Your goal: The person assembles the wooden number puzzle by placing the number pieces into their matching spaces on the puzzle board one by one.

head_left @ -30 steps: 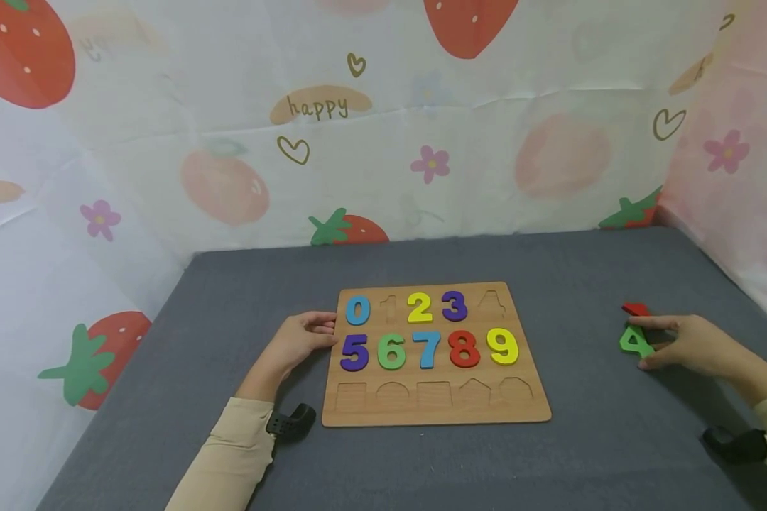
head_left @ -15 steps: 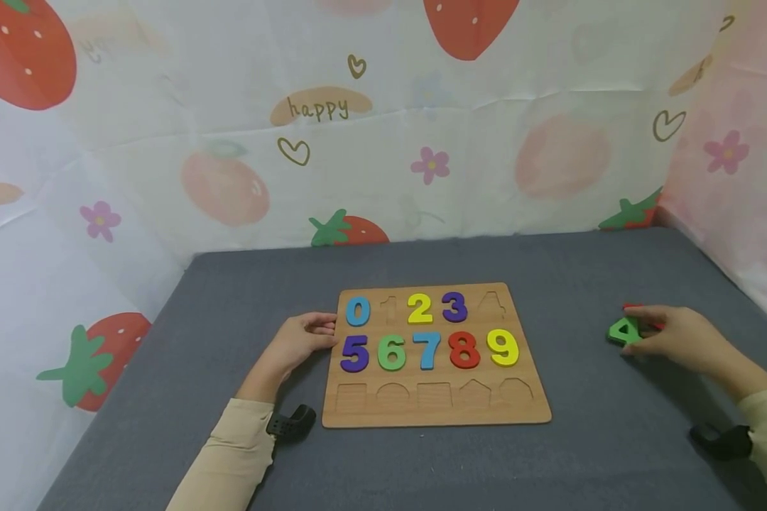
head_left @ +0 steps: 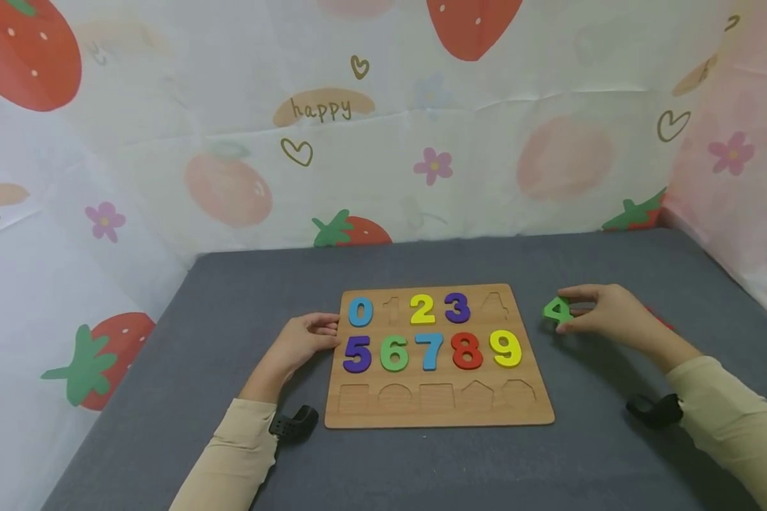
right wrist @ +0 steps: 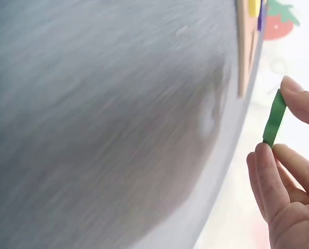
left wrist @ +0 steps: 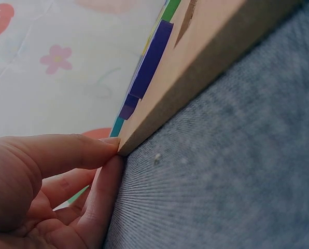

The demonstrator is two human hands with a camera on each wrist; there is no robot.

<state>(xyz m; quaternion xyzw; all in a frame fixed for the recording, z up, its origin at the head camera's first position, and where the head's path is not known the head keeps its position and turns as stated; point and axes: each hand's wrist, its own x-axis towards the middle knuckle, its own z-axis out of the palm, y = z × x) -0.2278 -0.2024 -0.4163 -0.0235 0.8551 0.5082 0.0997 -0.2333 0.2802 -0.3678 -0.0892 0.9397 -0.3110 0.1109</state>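
Note:
My right hand (head_left: 613, 319) pinches a green number 4 (right wrist: 275, 118) between thumb and fingertips, above the table just right of the wooden number puzzle board (head_left: 540, 413). In the right wrist view the 4 shows edge-on. On the board sit 0, 2, 3 in the top row and 5 (head_left: 357, 354), 6, 7, 8 and 9 (head_left: 506, 348) below. The recesses for 1 (head_left: 391, 310) and 4 (head_left: 495, 305) are bare, as is the bottom row of shape outlines. With thumb and finger my left hand (head_left: 299, 345) grips the board's left edge, plain in the left wrist view.
A red piece (head_left: 661, 319) lies on the grey cloth to the right, mostly hidden behind the right forearm. Dark bands are on both wrists. A printed fabric backdrop (head_left: 473, 142) rises behind and beside the grey table (head_left: 434, 468).
The right hand has lifted the green 4 from beside the red piece and carried it left, close to the board. The left hand stays at the board's edge.

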